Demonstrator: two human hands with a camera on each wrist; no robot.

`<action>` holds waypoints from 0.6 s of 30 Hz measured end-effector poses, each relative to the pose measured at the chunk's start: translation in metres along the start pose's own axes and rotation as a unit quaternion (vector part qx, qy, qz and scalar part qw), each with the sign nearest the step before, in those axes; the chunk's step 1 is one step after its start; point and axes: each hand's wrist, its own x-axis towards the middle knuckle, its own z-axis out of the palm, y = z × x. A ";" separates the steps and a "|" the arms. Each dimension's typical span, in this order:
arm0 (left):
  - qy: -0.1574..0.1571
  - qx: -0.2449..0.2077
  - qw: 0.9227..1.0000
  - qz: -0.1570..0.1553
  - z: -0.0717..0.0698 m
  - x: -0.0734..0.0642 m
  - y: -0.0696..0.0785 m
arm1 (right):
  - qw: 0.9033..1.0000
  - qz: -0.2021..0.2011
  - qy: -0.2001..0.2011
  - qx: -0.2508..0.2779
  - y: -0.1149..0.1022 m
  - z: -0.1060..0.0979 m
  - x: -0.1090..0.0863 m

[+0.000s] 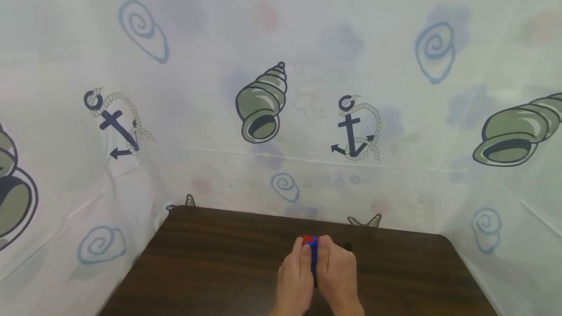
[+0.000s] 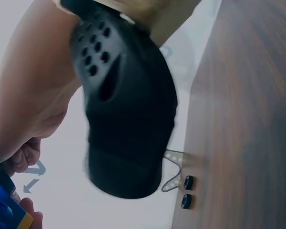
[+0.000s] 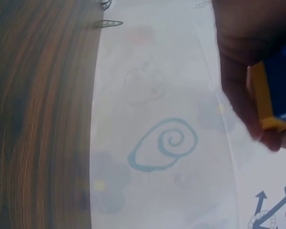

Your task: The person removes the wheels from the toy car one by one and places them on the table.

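Note:
In the head view both hands come together over the table, holding a small blue, red and yellow toy block (image 1: 313,252) between them. My left hand (image 1: 295,274) grips its left side, thumb along the top. From the right, my right hand (image 1: 337,269) holds the other side, its thumb also laid along it. The right wrist view shows the block's blue face and yellow edge (image 3: 263,93) beside curled fingers (image 3: 238,90). At the lower left of the left wrist view, the blue part (image 2: 2,210) sits by fingertips. The hands hide most of the block.
Two small black wheel-like pieces (image 2: 187,192) lie on the brown wood-grain table (image 1: 197,257), just past the right hand. A white curtain (image 1: 197,111) printed with shells and anchors surrounds the table. A black rounded piece with holes (image 2: 128,114) fills the left wrist view's middle.

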 end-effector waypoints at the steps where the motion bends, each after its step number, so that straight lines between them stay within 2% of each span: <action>1: 0.001 0.003 1.000 0.008 0.000 0.000 0.000 | 1.000 -0.009 0.009 0.007 0.000 0.000 0.000; 6: -0.011 -0.005 0.998 0.056 -0.002 0.004 -0.002 | 0.998 -0.028 0.022 0.043 0.002 0.001 -0.001; 9: -0.029 -0.025 0.997 0.067 -0.005 0.006 -0.003 | 0.998 -0.028 0.013 0.062 0.002 0.001 -0.002; 12: -0.070 -0.080 0.994 0.037 -0.010 0.007 -0.003 | 0.995 -0.007 0.007 0.096 -0.001 0.000 -0.004; 15: -0.105 -0.128 0.986 0.001 -0.011 0.007 -0.002 | 0.993 0.016 0.006 0.119 -0.004 -0.005 -0.002; 18: -0.113 -0.144 0.983 -0.010 -0.012 0.008 -0.001 | 0.992 0.024 0.003 0.123 -0.008 -0.009 0.000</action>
